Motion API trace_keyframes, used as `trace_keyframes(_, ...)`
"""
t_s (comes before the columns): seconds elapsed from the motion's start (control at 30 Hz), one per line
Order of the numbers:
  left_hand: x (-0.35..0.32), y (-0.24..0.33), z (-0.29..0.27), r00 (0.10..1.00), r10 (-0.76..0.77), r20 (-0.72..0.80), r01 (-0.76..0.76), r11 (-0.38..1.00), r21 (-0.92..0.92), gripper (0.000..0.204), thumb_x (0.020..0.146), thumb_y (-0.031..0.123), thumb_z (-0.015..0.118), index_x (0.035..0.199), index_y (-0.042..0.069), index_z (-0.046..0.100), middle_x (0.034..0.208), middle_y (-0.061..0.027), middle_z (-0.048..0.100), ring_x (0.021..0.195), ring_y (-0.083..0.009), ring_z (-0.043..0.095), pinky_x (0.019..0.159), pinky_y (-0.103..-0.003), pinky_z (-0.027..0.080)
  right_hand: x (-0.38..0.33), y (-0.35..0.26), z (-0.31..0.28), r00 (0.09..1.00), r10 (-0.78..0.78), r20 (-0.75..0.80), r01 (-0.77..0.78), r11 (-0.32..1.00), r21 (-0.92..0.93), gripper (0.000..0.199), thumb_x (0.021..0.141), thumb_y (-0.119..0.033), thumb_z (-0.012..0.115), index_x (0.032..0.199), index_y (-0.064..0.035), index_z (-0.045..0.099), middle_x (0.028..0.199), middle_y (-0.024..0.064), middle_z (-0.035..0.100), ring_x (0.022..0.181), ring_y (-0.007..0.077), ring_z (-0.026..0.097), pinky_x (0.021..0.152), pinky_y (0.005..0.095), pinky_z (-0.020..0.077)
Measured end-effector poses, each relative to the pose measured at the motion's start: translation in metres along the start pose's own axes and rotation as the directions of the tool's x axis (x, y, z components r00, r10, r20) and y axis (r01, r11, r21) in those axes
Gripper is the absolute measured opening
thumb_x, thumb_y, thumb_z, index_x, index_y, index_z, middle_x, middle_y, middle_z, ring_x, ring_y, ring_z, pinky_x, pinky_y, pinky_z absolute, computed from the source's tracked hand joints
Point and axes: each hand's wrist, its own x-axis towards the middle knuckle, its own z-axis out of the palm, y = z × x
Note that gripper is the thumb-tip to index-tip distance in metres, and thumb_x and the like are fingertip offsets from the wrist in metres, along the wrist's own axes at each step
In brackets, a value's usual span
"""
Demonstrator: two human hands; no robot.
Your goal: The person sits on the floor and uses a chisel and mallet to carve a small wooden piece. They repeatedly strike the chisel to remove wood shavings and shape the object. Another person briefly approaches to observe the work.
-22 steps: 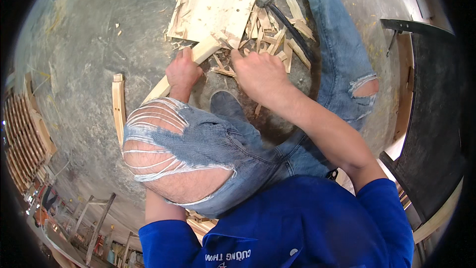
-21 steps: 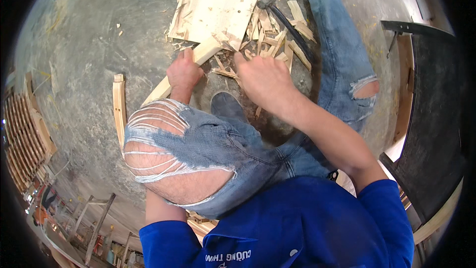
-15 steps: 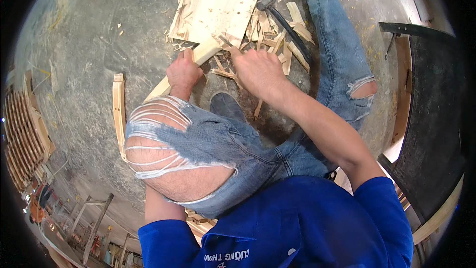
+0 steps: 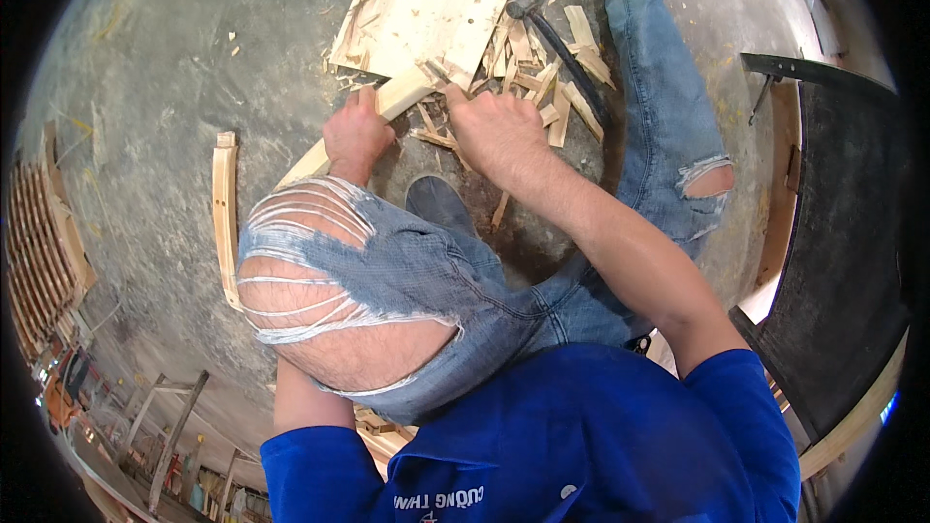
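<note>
My left hand [image 4: 358, 132] is closed around a pale wooden bar [image 4: 404, 93], which slants up from beside my bent knee. The bar's far end rests at the near edge of a square wooden board [image 4: 421, 15] lying on the floor. My right hand [image 4: 497, 128] is closed on a chisel; its short metal blade [image 4: 438, 71] touches the bar's far end. Most of the chisel's handle is hidden inside my fist. A hammer [image 4: 526, 7] with a dark handle lies right of the board, among split wood pieces [image 4: 562, 87].
A curved wooden piece [image 4: 225, 213] lies on the floor to the left. Farther left is a stack of slatted wood [image 4: 48, 242]. A large black panel [image 4: 843, 232] stands at the right. My outstretched leg [image 4: 668, 116] borders the wood scraps.
The view has shifted slightly. Both hands keep their grips, and the chisel blade stays at the bar's end with hardly any visible movement.
</note>
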Motion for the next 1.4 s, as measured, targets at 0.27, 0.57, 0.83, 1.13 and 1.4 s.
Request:
trace_keyframes(0.27, 0.000, 0.000, 0.002, 0.999, 0.016, -0.029, -0.016, 1.000, 0.003, 0.043, 0.077, 0.017, 0.073, 0.117, 0.013, 0.057, 0.114, -0.0137, 0.071, 0.100, -0.0388, 0.073, 0.083, -0.052, 0.059, 0.000, 0.004, -0.004, 0.997, -0.031, -0.073, 0.032, 0.999, 0.024, 0.024, 0.096, -0.007, 0.060, 0.115, 0.0062, 0.068, 0.093, 0.0214, 0.078, 0.090, 0.0333, 0.079, 0.076, 0.0453, 0.0638)
trace_keyframes(0.57, 0.001, -0.002, 0.004, 1.000, 0.014, -0.011, -0.014, 1.000, 0.002, 0.043, 0.079, 0.018, 0.073, 0.118, 0.013, 0.057, 0.115, -0.0133, 0.071, 0.099, -0.0393, 0.073, 0.082, -0.053, 0.059, 0.001, 0.006, -0.015, 0.999, -0.029, 0.033, 0.029, 1.000, 0.009, 0.028, 0.096, -0.004, 0.057, 0.120, 0.0068, 0.065, 0.096, 0.0241, 0.077, 0.096, 0.0355, 0.078, 0.082, 0.0451, 0.0630)
trace_keyframes(0.83, 0.001, -0.004, 0.001, 1.000, -0.024, 0.019, 0.024, 1.000, -0.002, 0.044, 0.079, 0.019, 0.074, 0.119, 0.013, 0.057, 0.117, -0.0134, 0.070, 0.102, -0.0391, 0.073, 0.083, -0.053, 0.059, -0.041, 0.005, -0.032, 0.995, 0.039, 0.091, -0.039, 0.999, 0.005, 0.042, 0.094, -0.004, 0.058, 0.134, 0.0076, 0.057, 0.089, 0.0218, 0.076, 0.093, 0.0354, 0.078, 0.080, 0.0480, 0.0624)
trace_keyframes(1.13, 0.002, -0.005, 0.002, 0.999, -0.024, 0.027, 0.024, 0.999, 0.021, 0.046, 0.079, 0.018, 0.073, 0.122, 0.014, 0.056, 0.119, -0.0126, 0.070, 0.103, -0.0385, 0.073, 0.084, -0.053, 0.059, -0.046, 0.019, -0.021, 0.999, 0.017, 0.048, -0.018, 1.000, 0.025, 0.051, 0.096, -0.004, 0.057, 0.146, 0.0026, 0.051, 0.082, 0.0200, 0.071, 0.085, 0.0340, 0.077, 0.076, 0.0484, 0.0628)
trace_keyframes(1.4, 0.001, -0.003, 0.001, 1.000, -0.023, 0.021, 0.023, 1.000, 0.009, 0.047, 0.079, 0.018, 0.073, 0.123, 0.014, 0.057, 0.117, -0.0124, 0.070, 0.104, -0.0372, 0.073, 0.084, -0.052, 0.059, -0.042, 0.022, -0.015, 0.999, 0.015, 0.050, -0.016, 0.999, 0.027, 0.051, 0.098, -0.004, 0.054, 0.148, 0.0013, 0.050, 0.079, 0.0195, 0.070, 0.081, 0.0337, 0.077, 0.073, 0.0494, 0.0630)
